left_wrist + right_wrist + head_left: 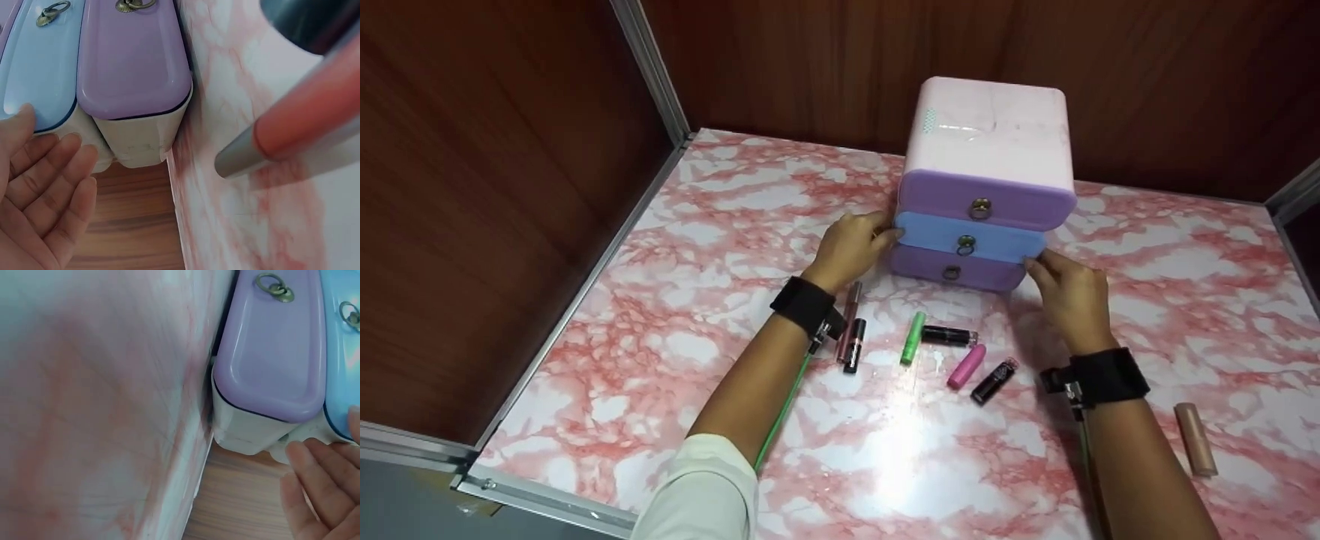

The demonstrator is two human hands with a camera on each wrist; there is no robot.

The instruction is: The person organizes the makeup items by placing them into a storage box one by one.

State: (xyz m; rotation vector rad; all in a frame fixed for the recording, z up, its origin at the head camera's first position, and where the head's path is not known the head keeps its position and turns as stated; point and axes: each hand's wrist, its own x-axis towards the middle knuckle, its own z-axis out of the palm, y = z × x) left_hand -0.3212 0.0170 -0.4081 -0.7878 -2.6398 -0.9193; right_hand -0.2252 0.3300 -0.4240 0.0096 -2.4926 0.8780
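Observation:
A pink-topped mini chest of drawers [994,135] stands toward the back, with purple drawer fronts above and below a blue drawer [1005,241]. Each front carries a small ring pull [966,244]. My left hand [849,247] grips the blue drawer's left end, thumb on the front edge and fingers along the side. At the opposite end my right hand [1069,296] holds it the same way. In the left wrist view the thumb lies on the blue front [42,62], over the lower purple drawer's pale side [143,140]. The right fingertips [298,453] show beside the pale casing.
In front of the chest lie a green tube [913,339], a pink tube [966,366], and black lipsticks [994,381]. Lip gloss tubes [854,345] are near my left wrist. A tan tube [1195,439] lies right of my right forearm. Brown panels [810,67] enclose the marbled table [697,225].

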